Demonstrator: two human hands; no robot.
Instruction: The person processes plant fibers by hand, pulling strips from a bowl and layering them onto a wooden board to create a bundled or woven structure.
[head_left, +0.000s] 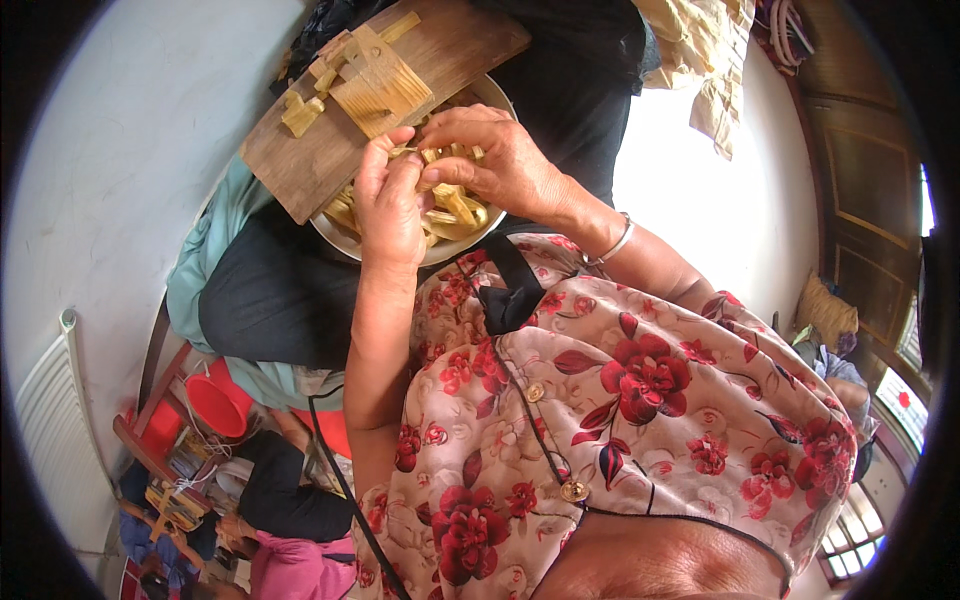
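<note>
Both hands meet over a white bowl (491, 227) that holds many yellowish strips (459, 204). My left hand (394, 195) is raised at the bowl's left side, its thumb and fingertips close to a small pale strip. My right hand (499, 154) reaches in from the right, thumb and index finger pinched near the same strip; what lies between the fingertips is partly hidden. Above the bowl a brown wooden board (300, 161) lies slanted, partly over its rim. On the board sit a small wooden block (384, 86) and a few yellowish pieces (302, 114).
The board and bowl rest at my dark-clothed lap (277, 285). A white wall (112, 150) stands at the left. Red plastic containers (219, 397) and other people (300, 559) are at the lower left. Crumpled brown paper (709, 75) hangs at the upper right.
</note>
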